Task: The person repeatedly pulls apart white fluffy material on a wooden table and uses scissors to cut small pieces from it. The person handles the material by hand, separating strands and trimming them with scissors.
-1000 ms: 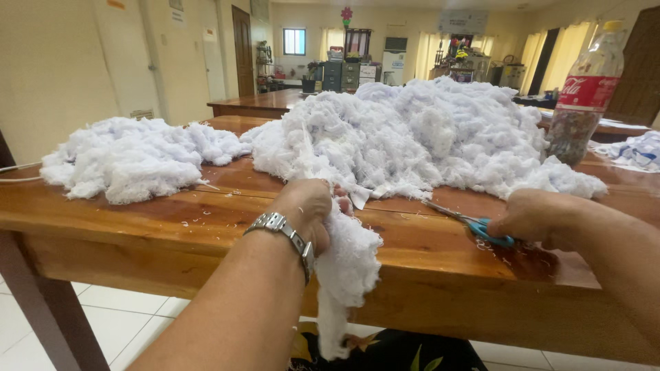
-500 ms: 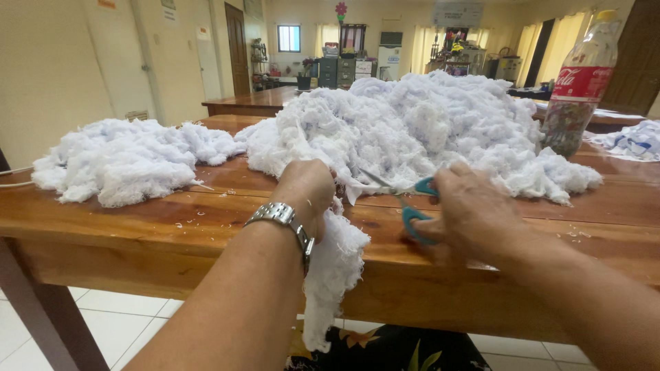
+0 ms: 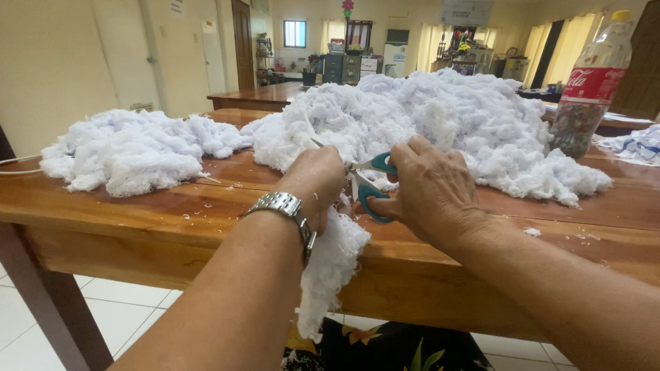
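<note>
The left hand (image 3: 317,180) is closed around a strip of white cloth (image 3: 328,264), gripping its upper end at the near edge of the surface (image 3: 124,220) while the rest hangs down over that edge toward the floor. A metal watch (image 3: 287,209) sits on that wrist. The right hand (image 3: 430,189) is clamped on a pair of scissors (image 3: 371,182) with teal handles, fingers through the loops; the blades point left, toward the cloth just above the left hand, and whether they are parted or shut is hard to tell because the left hand covers most of them.

Judging from this, the step in hand is cutting the held strip into small bits, and the blades need to bite the cloth close above the gripping fingers without nicking them.

Just behind the scissors lies a big heap of white shreds (image 3: 440,124). A smaller heap (image 3: 130,148) lies well to the left of them. Far to the right of the scissors stands a plastic bottle (image 3: 588,86) filled with small scraps.
</note>
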